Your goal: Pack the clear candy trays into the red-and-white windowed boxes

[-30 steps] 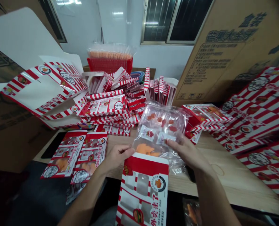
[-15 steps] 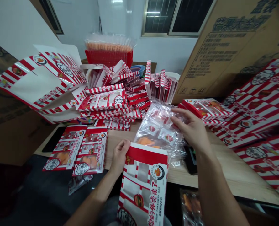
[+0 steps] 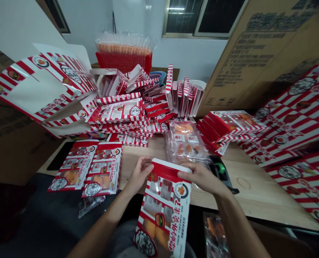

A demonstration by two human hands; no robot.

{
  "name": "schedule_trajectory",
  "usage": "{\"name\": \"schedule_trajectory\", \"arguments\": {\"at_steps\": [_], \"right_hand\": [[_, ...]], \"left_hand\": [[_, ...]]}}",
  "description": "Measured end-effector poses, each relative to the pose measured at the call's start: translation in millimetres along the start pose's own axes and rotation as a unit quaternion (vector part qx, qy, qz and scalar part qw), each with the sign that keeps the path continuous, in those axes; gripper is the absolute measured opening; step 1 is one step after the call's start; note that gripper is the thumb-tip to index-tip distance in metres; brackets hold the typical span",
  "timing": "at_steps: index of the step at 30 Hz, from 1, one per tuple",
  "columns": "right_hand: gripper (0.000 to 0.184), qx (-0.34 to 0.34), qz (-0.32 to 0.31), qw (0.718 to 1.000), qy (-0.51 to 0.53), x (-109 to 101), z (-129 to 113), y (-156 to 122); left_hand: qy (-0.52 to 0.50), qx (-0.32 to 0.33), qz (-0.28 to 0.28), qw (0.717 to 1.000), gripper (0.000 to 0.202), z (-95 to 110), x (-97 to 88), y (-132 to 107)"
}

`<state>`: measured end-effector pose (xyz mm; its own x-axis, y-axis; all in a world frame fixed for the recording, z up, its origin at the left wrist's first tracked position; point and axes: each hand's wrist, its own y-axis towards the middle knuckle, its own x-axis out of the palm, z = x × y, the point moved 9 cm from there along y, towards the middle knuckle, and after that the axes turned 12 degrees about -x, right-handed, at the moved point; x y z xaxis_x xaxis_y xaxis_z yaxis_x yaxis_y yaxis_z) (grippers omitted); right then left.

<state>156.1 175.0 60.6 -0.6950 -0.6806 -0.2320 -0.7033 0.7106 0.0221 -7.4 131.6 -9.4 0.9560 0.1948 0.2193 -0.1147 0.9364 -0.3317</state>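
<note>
A red-and-white striped cardboard box stands upright before me, its cut-out windows showing orange pieces and small packets inside. My left hand grips its upper left corner between thumb and fingers. At the top right corner, my right hand closes on the same box. Just behind it, clear plastic bags with orange pieces and small sachets lie on the wooden table. Two filled boxes, one beside another, lie flat to the left.
Piles of striped boxes fill the back of the table. More boxes are stacked at right, by a large brown carton. A black tape dispenser with a green core lies near my right arm. A plastic packet sits below the table edge.
My right hand has moved from the plastic bags down to the box's top right corner. The box's windows, pale before, now show orange pieces and packets inside.
</note>
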Motion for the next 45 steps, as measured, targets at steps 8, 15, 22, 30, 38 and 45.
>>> {"name": "schedule_trajectory", "arguments": {"at_steps": [8, 15, 22, 30, 38, 45], "right_hand": [[0.028, 0.075, -0.047, 0.995, 0.047, 9.2, 16.9, -16.8], [0.026, 0.063, -0.073, 0.992, 0.083, 21.1, 14.9, -14.5], [0.032, 0.078, -0.058, 0.992, 0.074, 22.0, 28.6, -15.2], [0.037, 0.055, 0.276, 0.953, 0.116, -35.5, 32.0, -20.0], [0.041, -0.032, 0.348, 0.931, 0.109, -49.3, 3.0, -1.7], [0.043, -0.027, 0.342, 0.927, 0.151, -42.7, 11.6, 3.6]], "left_hand": [[-0.013, -0.046, -0.081, 0.996, 0.049, -8.2, 23.0, -9.3], [0.013, -0.098, -0.136, 0.986, 0.038, -3.5, 27.5, -4.0], [0.031, -0.097, -0.133, 0.986, 0.039, 1.1, 27.0, 0.4], [-0.021, -0.139, -0.141, 0.980, 0.053, -4.3, 18.3, -44.4], [-0.012, -0.102, -0.076, 0.992, 0.036, 39.1, 1.3, -48.6], [-0.017, -0.112, -0.071, 0.991, 0.033, 38.6, -2.8, -49.3]]}}
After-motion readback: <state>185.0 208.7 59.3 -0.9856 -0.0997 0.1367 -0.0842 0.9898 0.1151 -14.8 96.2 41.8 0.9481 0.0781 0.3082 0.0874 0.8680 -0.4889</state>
